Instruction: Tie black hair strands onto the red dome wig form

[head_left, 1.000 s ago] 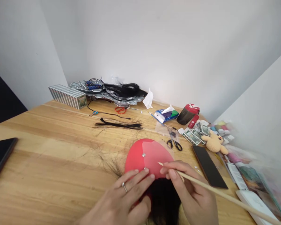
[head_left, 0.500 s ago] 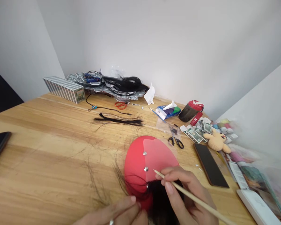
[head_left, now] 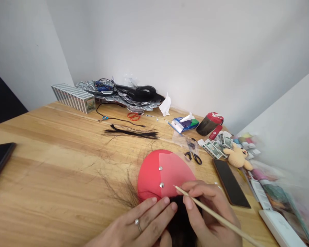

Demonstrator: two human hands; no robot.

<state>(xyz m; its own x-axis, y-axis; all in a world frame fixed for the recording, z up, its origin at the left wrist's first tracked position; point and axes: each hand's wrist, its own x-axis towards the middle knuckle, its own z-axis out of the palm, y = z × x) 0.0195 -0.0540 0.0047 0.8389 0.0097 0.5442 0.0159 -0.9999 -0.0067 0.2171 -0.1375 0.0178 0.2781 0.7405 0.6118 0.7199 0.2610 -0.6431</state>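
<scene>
A rounded red form [head_left: 147,173] stands at the table's front, with sheer pale mesh [head_left: 175,169] over its right part. Silver ball-headed pins [head_left: 161,185] fasten the mesh edge. Black hair [head_left: 181,224] hangs from the near side. My left hand [head_left: 144,223], wearing a ring, lies with fingers stretched out across the form's lower edge and the hair; its thumb is partly hidden. Pinched between thumb and fingers of my right hand [head_left: 218,202] is a wooden-handled ventilating needle [head_left: 216,216], its fine tip just over the mesh. Loose strands spread to the left of the form.
A bundle of black hair [head_left: 131,132] lies behind the form. Black-handled scissors [head_left: 197,158], a phone [head_left: 231,183] and a plush toy [head_left: 238,156] are to the right. Farther back are red-handled scissors [head_left: 134,116], a tissue pack [head_left: 184,123] and a dark jar [head_left: 208,125].
My left hand has moved up and right onto the form's lower edge, its fingers now straightened over the hair. The needle in my right hand has shifted slightly right.
</scene>
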